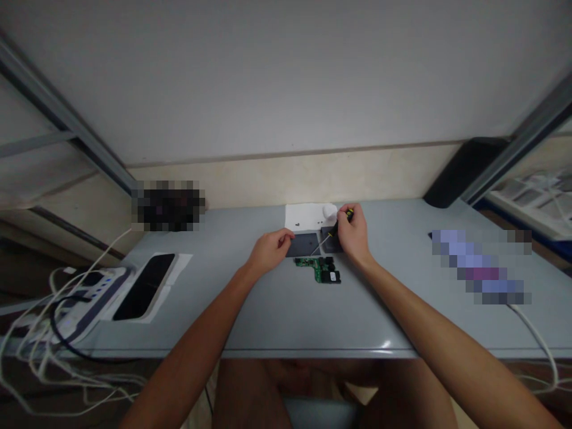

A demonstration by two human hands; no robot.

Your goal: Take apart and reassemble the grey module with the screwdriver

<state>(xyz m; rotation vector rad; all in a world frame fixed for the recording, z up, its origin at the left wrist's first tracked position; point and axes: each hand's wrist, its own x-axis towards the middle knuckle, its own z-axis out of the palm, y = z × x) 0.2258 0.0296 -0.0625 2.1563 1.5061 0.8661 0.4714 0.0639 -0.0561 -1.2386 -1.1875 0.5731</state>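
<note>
My right hand [355,233] is closed around the black-and-yellow handle of a screwdriver [322,243]. Its thin shaft slants down to the left, with the tip near the upper edge of a green circuit board [318,269]; whether they touch I cannot tell. At the left end of a flat dark panel [304,244], my left hand [270,249] has its fingers curled together; what they pinch, if anything, is hidden. A dark box-like part [328,241] lies beside the panel, partly covered by my right hand.
Behind the parts lies a white sheet [308,213] with a few tiny dark pieces and a white rounded object [329,211]. A phone [145,286] and a power strip [96,304] with tangled cables are at left. A black cylinder [465,171] leans at back right.
</note>
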